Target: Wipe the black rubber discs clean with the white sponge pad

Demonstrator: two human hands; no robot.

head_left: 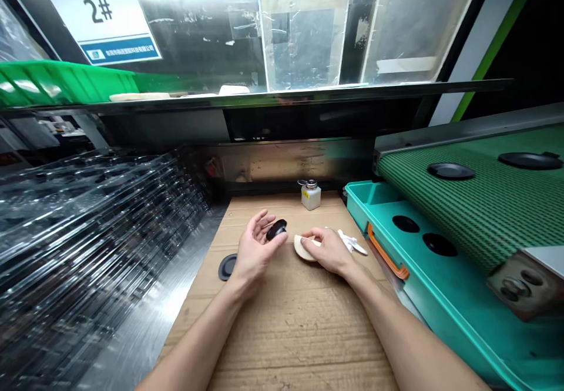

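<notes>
Above the cardboard sheet point(291, 320), my left hand point(255, 249) holds a small glossy black round part point(277, 230), tilted, between thumb and fingers. To its right, my right hand point(325, 249) is closed on a cream-coloured round pad point(303, 249), partly hidden by the fingers. The two held things are a short way apart. A dark round disc point(227, 267) lies on the cardboard beside my left wrist. Just right of my right hand is a crumpled white cloth or tissue point(350, 241).
A small square bottle point(311, 196) stands at the cardboard's back. Clear plastic trays point(88, 226) are stacked left. At right, a teal bin point(423, 285) holds black discs beside a green conveyor point(497, 191) carrying more. A green crate point(66, 82) sits on the shelf above.
</notes>
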